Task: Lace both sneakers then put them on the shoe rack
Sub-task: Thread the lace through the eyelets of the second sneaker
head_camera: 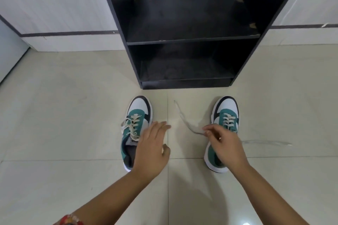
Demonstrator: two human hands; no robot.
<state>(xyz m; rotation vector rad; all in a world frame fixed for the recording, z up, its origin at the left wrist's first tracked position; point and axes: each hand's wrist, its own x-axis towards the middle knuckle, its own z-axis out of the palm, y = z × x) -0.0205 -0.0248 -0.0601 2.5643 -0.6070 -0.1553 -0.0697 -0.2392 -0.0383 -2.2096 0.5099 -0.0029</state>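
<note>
Before the rack [192, 40], a lace [184, 120] is pinched by the right hand [225, 144] for threading; the left hand [151, 150] is spread, empty.

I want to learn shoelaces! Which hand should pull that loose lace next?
Probably the right hand: its fingertips already pinch the loose lace beside the right sneaker. The left hand hovers open, holding nothing.

The head camera looks steeply down from close above at the tiled floor [73, 133], facing the shoe rack [186, 40].
</note>
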